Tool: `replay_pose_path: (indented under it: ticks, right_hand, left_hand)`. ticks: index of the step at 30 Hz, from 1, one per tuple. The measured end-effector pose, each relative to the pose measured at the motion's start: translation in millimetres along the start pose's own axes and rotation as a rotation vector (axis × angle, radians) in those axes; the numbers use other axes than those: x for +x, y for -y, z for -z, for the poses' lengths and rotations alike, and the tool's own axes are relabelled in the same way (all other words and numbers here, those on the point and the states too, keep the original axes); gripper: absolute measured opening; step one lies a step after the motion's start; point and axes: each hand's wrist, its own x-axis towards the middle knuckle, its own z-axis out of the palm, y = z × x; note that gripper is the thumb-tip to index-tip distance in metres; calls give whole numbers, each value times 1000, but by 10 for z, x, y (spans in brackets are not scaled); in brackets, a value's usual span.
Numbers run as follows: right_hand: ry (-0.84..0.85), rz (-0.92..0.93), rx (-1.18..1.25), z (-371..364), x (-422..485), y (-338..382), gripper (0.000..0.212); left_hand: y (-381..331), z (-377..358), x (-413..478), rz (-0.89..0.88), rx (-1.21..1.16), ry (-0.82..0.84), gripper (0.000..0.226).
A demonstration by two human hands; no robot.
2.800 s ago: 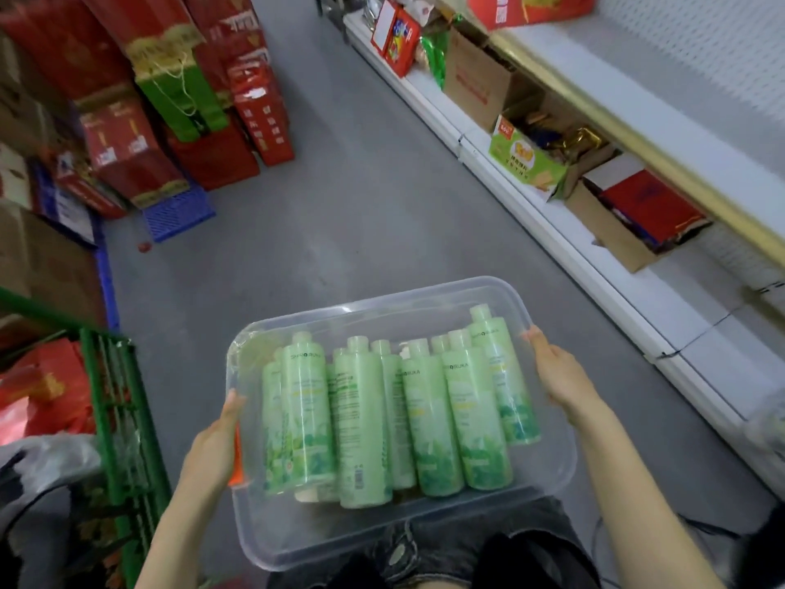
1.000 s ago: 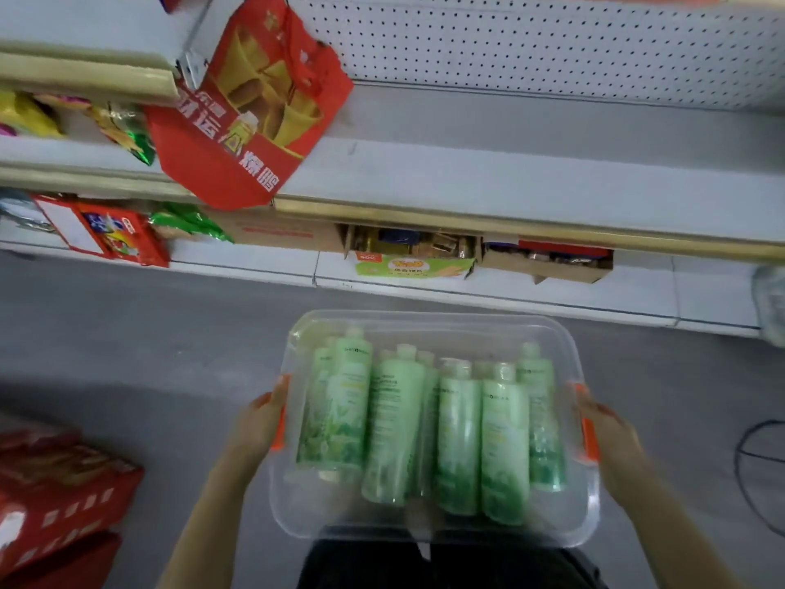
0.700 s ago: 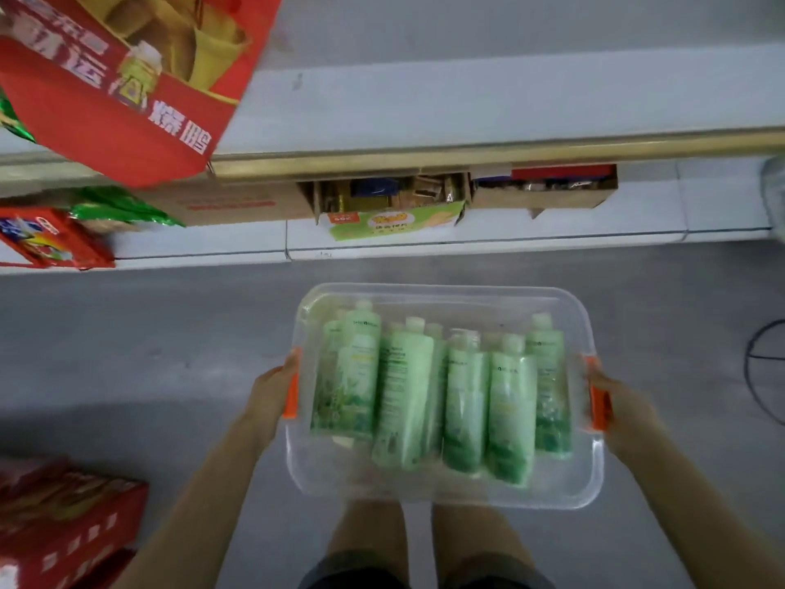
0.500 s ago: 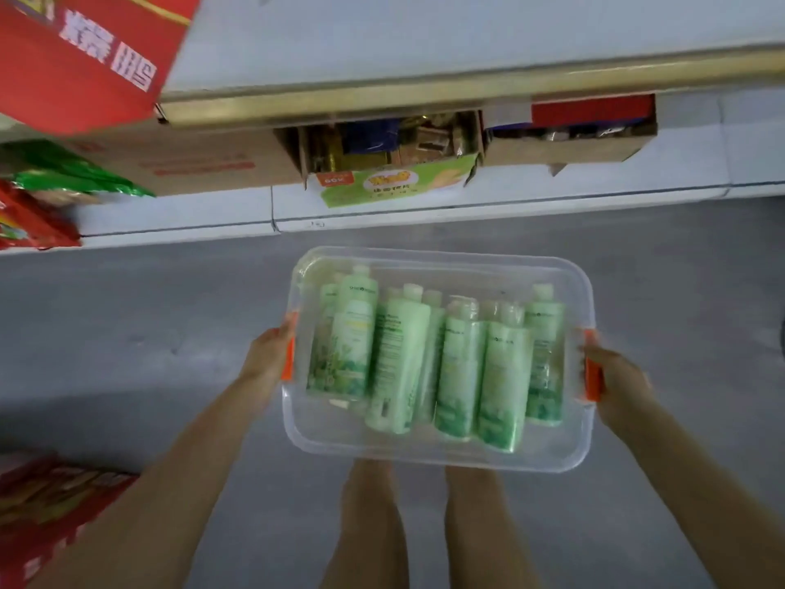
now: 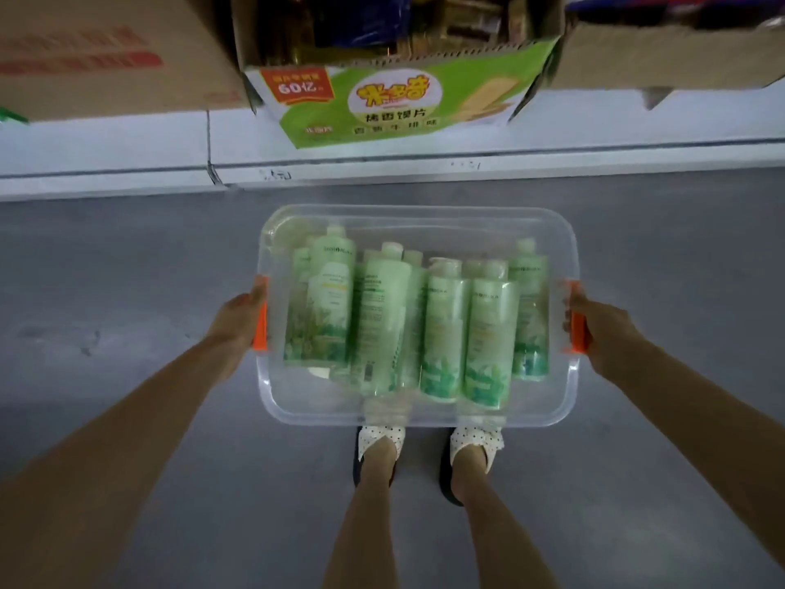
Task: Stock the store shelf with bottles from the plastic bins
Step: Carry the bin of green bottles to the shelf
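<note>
The person is holding the clear plastic bin (image 5: 418, 418) above the floor (image 5: 127, 269), facing the bottom shelf (image 5: 594, 125) at 12 o'clock; the left hand (image 5: 238, 320) is gripping it at 9 o'clock and the right hand (image 5: 605, 329) at 3 o'clock, fingers (image 5: 571, 306) clamping on the orange handles (image 5: 260, 329); the green bottles (image 5: 444, 333) are lying side by side inside, caps pointing to 12 o'clock. Loaded, the bin is probably weighing heavily and flexing; the bottles are looking stiff and smooth, likely slippery, each best grasped around its body.

Left grip (image 5: 238, 320), right grip (image 5: 605, 330): both curled.
</note>
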Motion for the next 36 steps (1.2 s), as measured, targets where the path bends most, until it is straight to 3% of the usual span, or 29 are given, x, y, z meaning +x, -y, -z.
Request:
replay_pose_path:
  ticks: [10, 19, 23, 27, 29, 32, 34, 36]
  right_hand:
    - [-5, 63, -60, -505, 974, 220, 28]
    - [15, 56, -51, -660, 1175, 364, 22]
    - [36, 50, -42, -676, 1120, 380, 24]
    - [34, 78, -51, -701, 974, 430, 17]
    - [59, 134, -158, -708, 884, 464, 12]
    - [78, 327, -531, -681, 747, 488, 18]
    - [34, 457, -797, -615, 599, 494, 33]
    - [6, 526, -996, -550, 387, 524, 52]
  left_hand:
    - [-92, -414, 929, -64, -23, 30, 67]
    - [-242, -484, 1283, -59, -33, 27, 67]
    - [-232, -505, 1262, -25, -99, 60, 46]
    - [-232, -489, 1267, -7, -103, 33, 40]
    - [-262, -433, 1248, -41, 110, -48, 44]
    - [-373, -315, 1060, -289, 720, -141, 43]
    - [-481, -238, 852, -459, 1009, -176, 46]
    - [-633, -158, 637, -528, 1131, -221, 51]
